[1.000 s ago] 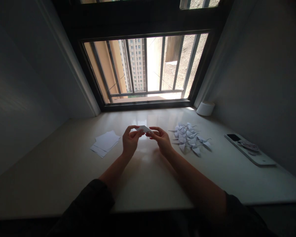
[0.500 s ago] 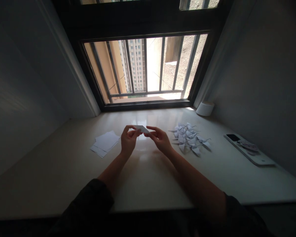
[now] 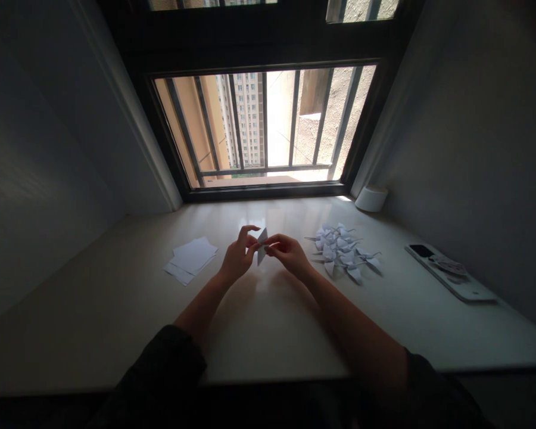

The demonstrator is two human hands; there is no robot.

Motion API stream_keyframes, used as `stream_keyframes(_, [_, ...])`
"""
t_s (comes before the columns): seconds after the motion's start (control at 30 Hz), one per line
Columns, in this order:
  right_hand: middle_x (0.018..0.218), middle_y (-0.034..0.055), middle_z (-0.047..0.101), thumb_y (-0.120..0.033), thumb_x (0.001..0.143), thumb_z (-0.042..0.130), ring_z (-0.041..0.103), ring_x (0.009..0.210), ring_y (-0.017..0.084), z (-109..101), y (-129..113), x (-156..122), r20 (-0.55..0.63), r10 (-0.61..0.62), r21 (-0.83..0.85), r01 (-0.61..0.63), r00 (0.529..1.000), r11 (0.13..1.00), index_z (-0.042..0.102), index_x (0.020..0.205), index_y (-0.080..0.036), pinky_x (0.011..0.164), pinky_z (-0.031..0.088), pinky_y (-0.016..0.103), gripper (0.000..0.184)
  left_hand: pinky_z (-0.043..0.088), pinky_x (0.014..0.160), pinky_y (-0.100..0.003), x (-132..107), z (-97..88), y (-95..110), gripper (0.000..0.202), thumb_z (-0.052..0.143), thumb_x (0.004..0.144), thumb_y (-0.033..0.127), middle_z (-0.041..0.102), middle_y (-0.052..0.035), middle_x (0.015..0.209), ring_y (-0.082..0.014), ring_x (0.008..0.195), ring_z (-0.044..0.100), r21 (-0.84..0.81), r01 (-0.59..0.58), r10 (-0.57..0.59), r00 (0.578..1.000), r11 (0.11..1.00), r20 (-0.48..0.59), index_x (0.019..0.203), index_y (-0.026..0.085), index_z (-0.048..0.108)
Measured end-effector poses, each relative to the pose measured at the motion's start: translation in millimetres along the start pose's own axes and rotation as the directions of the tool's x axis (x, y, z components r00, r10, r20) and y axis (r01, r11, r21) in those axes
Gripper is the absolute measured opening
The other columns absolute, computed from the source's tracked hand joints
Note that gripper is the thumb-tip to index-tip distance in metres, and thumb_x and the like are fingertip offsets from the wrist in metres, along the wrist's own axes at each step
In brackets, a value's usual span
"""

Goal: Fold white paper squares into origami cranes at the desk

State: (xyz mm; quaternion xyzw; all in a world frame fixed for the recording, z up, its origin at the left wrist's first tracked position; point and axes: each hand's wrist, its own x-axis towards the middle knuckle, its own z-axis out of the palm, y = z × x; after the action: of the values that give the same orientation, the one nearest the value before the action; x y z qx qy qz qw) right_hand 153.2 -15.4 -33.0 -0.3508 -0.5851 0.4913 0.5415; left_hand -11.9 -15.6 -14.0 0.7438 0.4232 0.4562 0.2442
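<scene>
A small piece of folded paper [image 3: 262, 255] stands upright between my two hands, a little above the sill, its pointed ends up and down. My left hand [image 3: 238, 257] pinches it from the left, with the index finger raised and bent over beside its upper tip. From the right, the fingertips of my right hand [image 3: 290, 253] grip its middle. Fingers cover the centre of the paper. To the right of my hands lies a heap of folded white paper cranes [image 3: 339, 247]. On the left is a loose stack of white paper sheets [image 3: 193, 257].
A phone [image 3: 451, 273] with a round grip on its back lies at the right by the wall. In the back right corner stands a white cylindrical object [image 3: 371, 198]. Behind the pale sill [image 3: 268, 333] is a dark-framed window [image 3: 268, 192] with bars outside.
The folded paper has turned from lying nearly flat to standing upright. Both hands have shifted their grip, and my left index finger has lifted off it.
</scene>
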Motion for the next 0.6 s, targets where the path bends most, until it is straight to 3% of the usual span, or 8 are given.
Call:
stream_keyframes(0.1, [0.075, 0.0033, 0.07, -0.039, 0.065, 0.072, 0.065, 0.07, 0.019, 0.9, -2.4, -1.2, -0.024, 0.007, 0.006, -0.007, 1.0, 1.0, 0.07, 0.09, -0.021, 0.071, 0.052, 0.034, 0.031, 0.047, 0.068, -0.027, 0.5, 4.3, -2.8, 0.038, 0.056, 0.08, 0.027, 0.066, 0.001, 0.076, -0.0149, 0.069, 0.063, -0.155, 0.081, -0.083, 0.996, 0.985, -0.01, 0.116, 0.025, 0.048])
stream_keyframes(0.23, [0.088, 0.0047, 0.071, -0.037, 0.064, 0.073, 0.066, 0.078, 0.021, 0.4, -0.5, -0.3, -0.144, -0.055, -0.009, 0.054, 0.988, 0.998, 0.071, 0.096, -0.023, 0.073, 0.051, 0.033, 0.034, 0.049, 0.073, -0.03, 1.3, 7.9, -4.4, 0.04, 0.056, 0.081, 0.031, 0.068, -0.0024, 0.081, -0.0157, 0.074, 0.065, -0.297, 0.122, -0.128, 0.992, 0.947, -0.001, 0.119, 0.024, 0.048])
stream_keyframes(0.37, [0.095, 0.0042, 0.07, -0.036, 0.067, 0.071, 0.065, 0.079, 0.02, -1.7, 3.9, 1.1, -0.244, -0.128, -0.088, 0.11, 0.961, 0.99, 0.072, 0.095, -0.026, 0.073, 0.05, 0.032, 0.03, 0.051, 0.076, -0.033, 2.9, 8.4, -3.1, 0.035, 0.06, 0.078, 0.034, 0.07, -0.0047, 0.078, -0.018, 0.076, 0.067, -0.395, 0.151, -0.159, 0.987, 0.906, 0.012, 0.11, 0.02, 0.057])
stream_keyframes(0.47, [0.091, 0.0041, 0.07, -0.035, 0.067, 0.071, 0.064, 0.075, 0.019, -1.8, 3.2, 0.7, -0.25, -0.146, -0.146, 0.112, 0.957, 0.983, 0.072, 0.092, -0.025, 0.07, 0.05, 0.032, 0.027, 0.053, 0.073, -0.034, 4.4, 8.4, -1.9, 0.031, 0.063, 0.076, 0.037, 0.071, -0.0073, 0.081, -0.0195, 0.074, 0.068, -0.422, 0.188, -0.201, 0.979, 0.887, 0.012, 0.099, 0.017, 0.065])
stream_keyframes(0.6, [0.086, 0.0028, 0.071, -0.033, 0.066, 0.073, 0.064, 0.076, 0.019, 0.3, -0.1, -0.1, -0.217, -0.123, -0.079, 0.108, 0.968, 0.991, 0.07, 0.099, -0.025, 0.074, 0.051, 0.033, 0.034, 0.054, 0.074, -0.035, 5.6, 8.2, -1.2, 0.03, 0.064, 0.074, 0.037, 0.071, -0.0077, 0.083, -0.0196, 0.073, 0.068, -0.441, 0.17, -0.208, 0.977, 0.881, -0.038, 0.094, 0.015, 0.069])
